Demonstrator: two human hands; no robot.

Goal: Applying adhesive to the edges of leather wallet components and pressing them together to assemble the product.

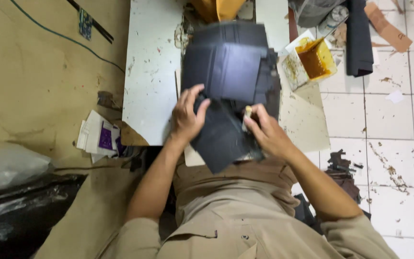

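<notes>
Hands at work: the left hand (187,115) lies spread and open, fingers flat, pressing down on a dark piece of sheet material (224,136), while the right hand (264,132) is closed around a small pale-handled tool (247,116) whose tip is set against the same piece. That piece is matt black to charcoal, flat and roughly rectangular, turned at an angle so that one corner points toward the person's lap; its surface looks smooth and its edges cleanly cut. It rests at the near edge of a white work board (149,72), which is spattered with small brown flecks and lies on the floor between a tan mat at the left and white floor tiles (389,124) at the right. Just beyond the hands sits a stack of similar dark pieces (228,67), layered unevenly, the top ones a slightly bluish black and overlapping the held piece's far end. To the right of the stack stands an open square tub (315,57) holding an amber, glue-like liquid, its pale rim smeared with the same colour. Dark scraps (343,165) lie scattered on the tiles near the right forearm, and a small pile of white and purple paper (99,136) sits left of the board.
</notes>
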